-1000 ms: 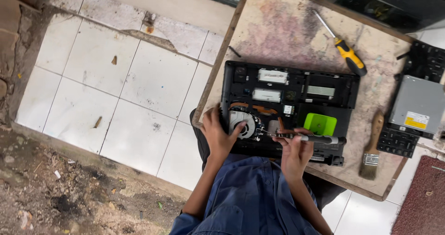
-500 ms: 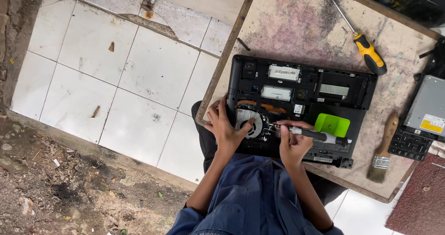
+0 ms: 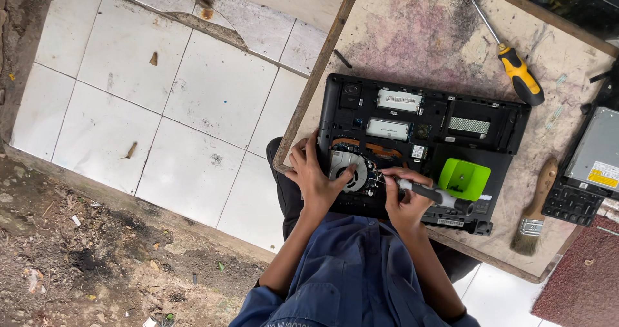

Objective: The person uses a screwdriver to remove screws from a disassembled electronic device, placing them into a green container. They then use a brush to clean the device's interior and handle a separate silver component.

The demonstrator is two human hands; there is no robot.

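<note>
An opened black laptop base (image 3: 490,124) lies bottom-up on a worn table (image 3: 419,43), its boards and round cooling fan (image 3: 348,166) exposed. My left hand (image 3: 313,179) rests on the laptop's near left corner, fingers touching the fan. My right hand (image 3: 403,201) grips a grey-handled screwdriver (image 3: 435,195), its tip pointing left at the spot beside the fan. A bright green small tray (image 3: 464,179) sits on the laptop to the right of that hand.
A yellow-and-black screwdriver (image 3: 519,76) lies at the table's far side. A wooden paintbrush (image 3: 535,211) lies at the right, beside a black keyboard part (image 3: 570,201) and a grey drive (image 3: 599,153). White floor tiles (image 3: 161,108) and dirt ground (image 3: 97,262) lie to the left.
The camera view has shifted, so the table sits further right. My right hand has brought the screwdriver tip closer to the fan; my left hand stays on the fan.
</note>
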